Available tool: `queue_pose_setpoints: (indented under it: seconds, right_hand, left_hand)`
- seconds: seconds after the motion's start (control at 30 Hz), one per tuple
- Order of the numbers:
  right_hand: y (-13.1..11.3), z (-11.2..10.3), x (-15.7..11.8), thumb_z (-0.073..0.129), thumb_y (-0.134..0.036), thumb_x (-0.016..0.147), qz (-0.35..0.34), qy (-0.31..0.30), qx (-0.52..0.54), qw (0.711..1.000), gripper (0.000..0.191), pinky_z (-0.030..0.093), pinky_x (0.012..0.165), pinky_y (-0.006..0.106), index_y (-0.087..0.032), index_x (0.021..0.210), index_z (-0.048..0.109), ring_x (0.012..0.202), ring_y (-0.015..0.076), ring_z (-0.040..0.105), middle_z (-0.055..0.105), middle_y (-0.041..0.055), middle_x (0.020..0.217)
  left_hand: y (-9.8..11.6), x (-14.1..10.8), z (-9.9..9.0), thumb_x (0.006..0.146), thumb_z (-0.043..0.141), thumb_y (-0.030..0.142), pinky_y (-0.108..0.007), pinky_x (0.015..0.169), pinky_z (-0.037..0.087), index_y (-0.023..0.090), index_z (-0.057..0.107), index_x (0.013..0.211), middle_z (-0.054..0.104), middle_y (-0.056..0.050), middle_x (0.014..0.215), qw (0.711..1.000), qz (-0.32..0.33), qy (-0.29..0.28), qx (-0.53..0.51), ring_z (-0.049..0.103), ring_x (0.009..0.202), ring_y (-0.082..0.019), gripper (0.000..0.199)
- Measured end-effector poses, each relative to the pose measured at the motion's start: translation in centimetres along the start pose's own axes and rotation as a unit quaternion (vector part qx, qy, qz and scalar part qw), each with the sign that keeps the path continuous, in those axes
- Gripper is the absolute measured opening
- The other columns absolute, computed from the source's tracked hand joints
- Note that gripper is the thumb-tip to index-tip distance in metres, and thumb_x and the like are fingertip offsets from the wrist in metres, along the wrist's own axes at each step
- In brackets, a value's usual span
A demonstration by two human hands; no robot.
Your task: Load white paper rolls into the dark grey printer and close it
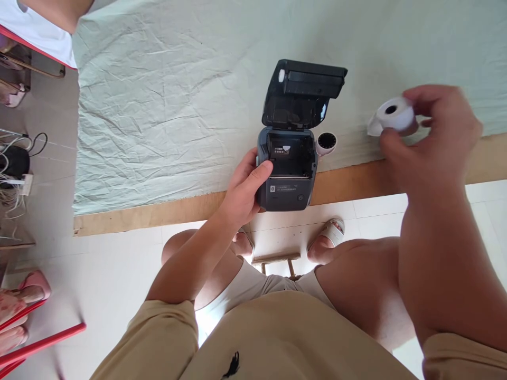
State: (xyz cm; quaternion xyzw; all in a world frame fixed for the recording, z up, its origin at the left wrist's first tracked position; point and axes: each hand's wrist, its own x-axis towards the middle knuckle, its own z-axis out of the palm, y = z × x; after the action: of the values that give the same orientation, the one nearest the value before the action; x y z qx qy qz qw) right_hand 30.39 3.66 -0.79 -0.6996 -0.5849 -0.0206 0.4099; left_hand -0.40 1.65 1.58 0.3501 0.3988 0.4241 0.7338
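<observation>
My left hand (249,184) is wrapped round the left side of a dark grey label printer (287,195), thumb over its edge. The printer's lid (303,95) stands up, and its paper bay shows no roll inside. Off to the right, my right hand (435,132) grips a white paper roll (396,116) between thumb and fingers, with a loose end of paper sticking out at the left. A second small white roll (327,142) with a dark core rests on the cloth, close against the printer's right side.
A pale green wrinkled cloth (158,116) covers the table, whose wooden front edge (190,206) is bare. At the left are another person's arm (59,13), tangled cables (16,195) and a red bar frame (43,343).
</observation>
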Motion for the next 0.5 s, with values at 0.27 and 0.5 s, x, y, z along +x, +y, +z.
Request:
queue_pose_setpoints:
  seconds: [0.27,0.5]
  right_hand:
    - [-0.3,0.15,-0.86,0.07,-0.021,0.084,-0.056,-0.103,0.146,0.982,0.062,0.068,0.088,0.047,-0.031,0.145,0.071,0.102,0.0275,0.078,0.081,0.0114,0.122]
    - [-0.15,0.24,-0.8,0.074,-0.03,0.089,-0.114,-0.111,0.072,0.985,0.048,0.071,0.097,0.053,-0.028,0.137,0.079,0.107,0.0291,0.081,0.083,0.0096,0.12]
  left_hand:
    - [-0.39,0.26,-0.18,0.088,0.095,0.07,-0.043,0.075,0.077,0.028,0.07,0.13,0.09,-0.006,0.106,1.0,0.011,-0.009,0.001,0.093,0.115,-0.039,0.064]
    - [-0.31,0.22,-0.32,0.088,0.097,0.064,-0.041,0.077,0.077,0.028,0.071,0.131,0.09,-0.005,0.107,1.0,0.005,-0.008,-0.008,0.093,0.117,-0.038,0.062]
